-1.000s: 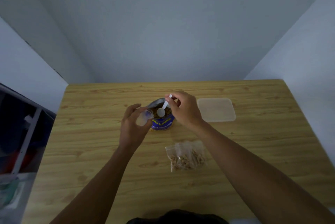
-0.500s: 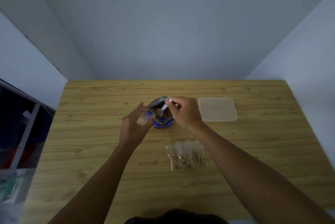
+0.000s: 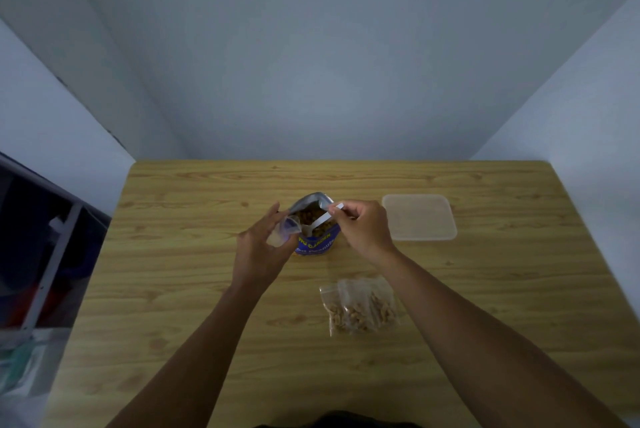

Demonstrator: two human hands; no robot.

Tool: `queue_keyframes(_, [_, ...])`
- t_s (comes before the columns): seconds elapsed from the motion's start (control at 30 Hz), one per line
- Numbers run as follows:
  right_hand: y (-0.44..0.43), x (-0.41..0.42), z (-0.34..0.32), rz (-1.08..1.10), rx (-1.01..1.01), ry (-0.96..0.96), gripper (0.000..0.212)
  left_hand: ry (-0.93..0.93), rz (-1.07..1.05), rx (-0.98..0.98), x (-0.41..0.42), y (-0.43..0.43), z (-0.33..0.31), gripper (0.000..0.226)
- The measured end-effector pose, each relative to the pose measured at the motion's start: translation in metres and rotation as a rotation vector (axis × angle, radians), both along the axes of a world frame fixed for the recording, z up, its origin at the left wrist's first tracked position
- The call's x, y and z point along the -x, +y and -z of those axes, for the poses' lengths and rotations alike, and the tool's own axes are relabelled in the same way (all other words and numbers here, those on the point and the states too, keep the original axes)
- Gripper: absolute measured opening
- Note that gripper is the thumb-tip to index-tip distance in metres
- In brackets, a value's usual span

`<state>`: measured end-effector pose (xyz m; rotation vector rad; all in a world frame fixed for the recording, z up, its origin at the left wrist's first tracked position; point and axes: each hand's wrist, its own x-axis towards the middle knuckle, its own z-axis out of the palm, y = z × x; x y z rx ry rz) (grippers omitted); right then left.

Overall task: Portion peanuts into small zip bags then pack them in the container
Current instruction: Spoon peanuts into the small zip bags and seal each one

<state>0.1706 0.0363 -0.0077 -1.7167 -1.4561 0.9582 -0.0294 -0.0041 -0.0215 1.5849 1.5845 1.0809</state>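
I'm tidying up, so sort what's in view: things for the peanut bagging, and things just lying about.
In the job: peanut pouch, scoop in right hand, open zip bag in left hand, filled zip bags, container.
Lying about: metal rack, pale bundle, left of the table.

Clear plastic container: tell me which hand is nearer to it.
Right. The right hand, holding the white spoon, is just left of the clear plastic container; the left hand, holding a small zip bag, is farther left, past the peanut bag.
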Motion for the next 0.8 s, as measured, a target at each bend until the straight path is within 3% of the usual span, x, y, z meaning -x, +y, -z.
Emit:
queue_keyframes(0.37, [-0.005,0.005,-0.003,0.058,0.122,0.176,0.017,-0.018,-0.003,0.015,-0.001,-0.002,-0.003,0.045])
queue_keyframes(0.6, [-0.002,-0.006,-0.003,0.176,0.121,0.215,0.016,-0.029,-0.052,0.051,0.006,-0.001,0.003,0.049])
queue_keyframes(0.8, [0.001,-0.012,-0.003,0.356,0.222,0.385,0.008,0.035,-0.053,0.002,0.009,0.002,0.003,0.041])
